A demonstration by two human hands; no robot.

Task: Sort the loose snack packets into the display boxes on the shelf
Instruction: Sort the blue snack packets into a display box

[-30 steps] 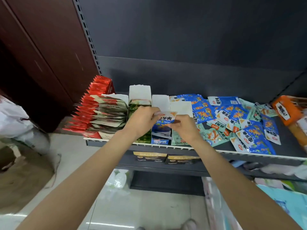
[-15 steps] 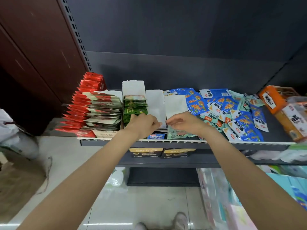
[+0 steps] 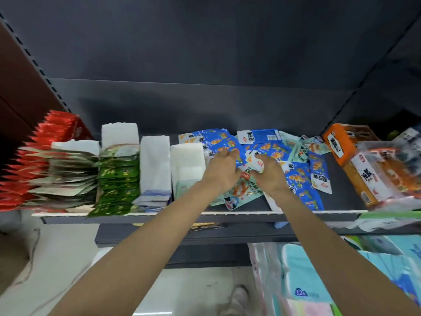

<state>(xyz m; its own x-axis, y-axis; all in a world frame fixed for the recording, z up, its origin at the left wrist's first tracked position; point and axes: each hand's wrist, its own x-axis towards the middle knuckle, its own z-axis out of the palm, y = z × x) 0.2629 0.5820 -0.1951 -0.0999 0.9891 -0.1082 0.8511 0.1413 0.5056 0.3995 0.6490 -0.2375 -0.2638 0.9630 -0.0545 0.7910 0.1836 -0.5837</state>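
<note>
Left hand rests with curled fingers on the loose packets; right hand pinches a white-blue packet.

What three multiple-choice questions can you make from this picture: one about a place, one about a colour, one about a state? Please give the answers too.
1. Where are both hands?
A. in the green packet box
B. on the loose pile
C. on the orange box

2. What colour are the packets at the far left of the shelf?
A. red
B. blue
C. yellow

3. What is the right hand doing?
A. hanging idle
B. pressing flat on the shelf
C. holding a packet

Answers:
1 B: the left hand and right hand are on the loose pile, right of the white boxes.
2 A: the red packets fill the left end.
3 C: its fingers curl round a packet.
</note>
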